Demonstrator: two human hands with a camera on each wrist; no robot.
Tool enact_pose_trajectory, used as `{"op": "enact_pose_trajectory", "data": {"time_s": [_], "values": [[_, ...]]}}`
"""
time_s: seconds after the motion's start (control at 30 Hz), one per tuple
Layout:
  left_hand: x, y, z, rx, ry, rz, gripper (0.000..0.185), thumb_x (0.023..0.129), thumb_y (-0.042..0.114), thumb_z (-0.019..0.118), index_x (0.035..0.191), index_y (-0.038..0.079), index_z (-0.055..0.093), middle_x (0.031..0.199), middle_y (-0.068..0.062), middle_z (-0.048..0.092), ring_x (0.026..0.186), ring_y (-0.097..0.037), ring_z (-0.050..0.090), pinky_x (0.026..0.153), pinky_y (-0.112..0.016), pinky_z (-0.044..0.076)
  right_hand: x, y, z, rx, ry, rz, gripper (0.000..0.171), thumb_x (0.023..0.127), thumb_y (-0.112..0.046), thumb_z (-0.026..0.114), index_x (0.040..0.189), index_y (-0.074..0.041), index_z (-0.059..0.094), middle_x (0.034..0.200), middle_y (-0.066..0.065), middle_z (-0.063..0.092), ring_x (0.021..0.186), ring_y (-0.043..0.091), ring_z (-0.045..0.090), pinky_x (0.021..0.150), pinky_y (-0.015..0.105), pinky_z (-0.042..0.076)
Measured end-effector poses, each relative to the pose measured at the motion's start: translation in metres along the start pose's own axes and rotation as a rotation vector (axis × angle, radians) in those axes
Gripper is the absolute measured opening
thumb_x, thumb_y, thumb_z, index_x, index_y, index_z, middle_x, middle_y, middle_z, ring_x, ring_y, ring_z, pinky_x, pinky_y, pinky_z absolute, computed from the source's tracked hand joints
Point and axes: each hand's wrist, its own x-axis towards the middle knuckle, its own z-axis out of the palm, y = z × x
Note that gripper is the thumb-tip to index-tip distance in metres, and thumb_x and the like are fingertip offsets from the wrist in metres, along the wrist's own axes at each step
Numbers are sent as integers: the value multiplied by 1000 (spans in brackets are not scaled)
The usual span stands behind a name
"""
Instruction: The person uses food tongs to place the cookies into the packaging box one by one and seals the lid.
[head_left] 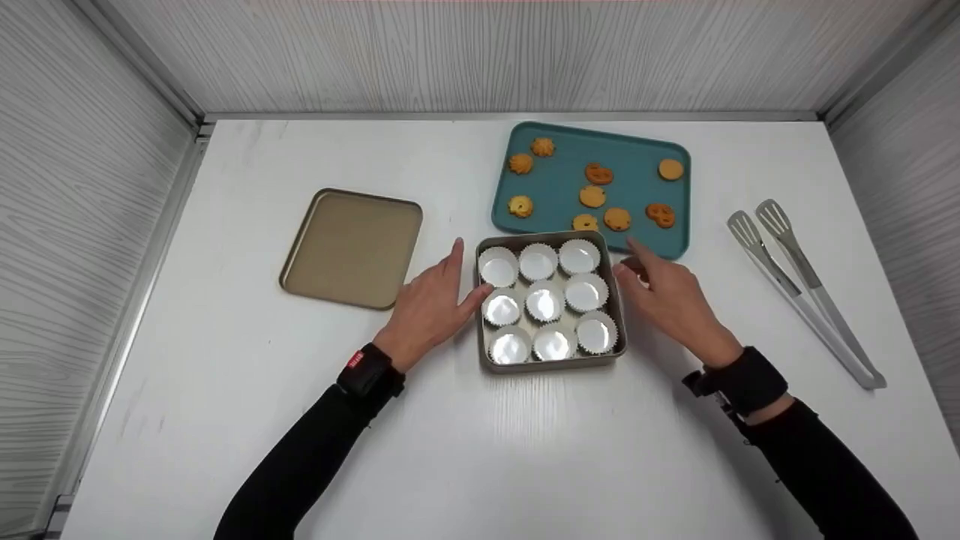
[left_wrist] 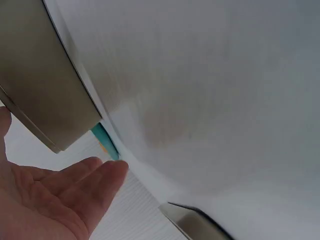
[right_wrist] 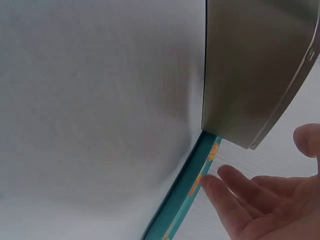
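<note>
A square metal baking tin (head_left: pixel 555 367) stands before me, holding several white paper baking cups (head_left: pixel 544 301) in rows. My left hand (head_left: pixel 429 307) is at the tin's left side with fingers straight and the thumb tip over the rim. On the other side, my right hand (head_left: pixel 671 300) has loosely bent fingers close to the tin's upper right edge; whether it touches is unclear. Both wrist views show a bare outer wall of the tin (left_wrist: pixel 40 75) (right_wrist: pixel 250 65) near the fingers. Neither hand grips anything.
Behind the tin lies a teal tray (head_left: pixel 559 180) with several cookies, among them a pretzel-shaped cookie (head_left: pixel 598 174) and a round cookie (head_left: pixel 670 169). A flat gold-brown square lid or tray (head_left: pixel 352 247) lies at left. Metal tongs (head_left: pixel 840 322) rest at right.
</note>
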Motion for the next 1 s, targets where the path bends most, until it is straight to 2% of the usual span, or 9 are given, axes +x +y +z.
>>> {"op": "enact_pose_trajectory", "data": {"time_s": [0.03,0.1,0.17,0.3,0.4,0.57,0.73,0.87,1.0], "values": [[0,2,0,-33,-11,-8,87,104,59,50,161,-3,28,144,-26,57,128,-38,60,98,-54,53,0,-1,1,-5,8,-8,57,109,-41,51,149,0,53,108,18,73,93,33,67,82,49,51],[0,5,1,-100,-28,-23,85,104,55,52,160,-4,30,144,-25,58,126,-38,61,98,-53,53,-1,-2,1,-29,20,-29,44,107,-36,54,132,-2,67,83,10,70,74,25,62,69,42,47],[0,8,3,-164,-42,-29,82,104,50,55,159,-5,32,144,-24,58,125,-37,62,100,-51,52,-2,-2,2,-53,20,-46,32,105,-30,58,117,-6,75,69,3,61,64,19,54,62,36,42],[2,11,5,-255,-50,-28,72,103,38,58,157,-5,38,135,-21,65,116,-33,67,98,-49,52,-5,-2,3,-88,6,-87,21,101,-21,64,95,-8,80,61,-5,53,58,13,48,58,32,39],[3,13,7,-311,-50,-26,67,101,30,57,156,-3,41,134,-20,67,113,-30,69,96,-45,54,-10,-3,3,-106,5,-106,19,99,-16,65,86,-8,77,61,-5,54,58,13,48,57,30,38],[3,17,10,-396,-54,-32,65,99,23,56,157,-2,41,143,-19,60,114,-25,69,90,-37,56,-22,-3,2,-119,0,-99,14,94,-12,67,90,-6,78,69,-1,65,62,14,53,60,30,42],[0,22,14,-463,-48,-28,64,97,19,57,156,-1,42,144,-19,58,112,-21,70,82,-32,57,-32,-2,-1,-116,-2,-70,13,95,-12,66,93,-5,78,72,-1,67,64,15,56,62,31,44],[-4,24,16,-503,-41,-39,63,99,19,58,156,0,42,146,-19,57,114,-23,70,87,-30,57,-34,2,-2,-98,-11,-54,16,98,-16,66,98,-7,79,72,-2,65,65,16,55,61,32,43],[-7,24,17,-529,-30,-40,62,100,19,59,156,-2,41,146,-20,56,115,-26,70,94,-33,56,-35,8,-6,-65,-24,-21,28,104,-29,63,111,-6,79,73,-1,64,66,16,53,61,31,41]]}}
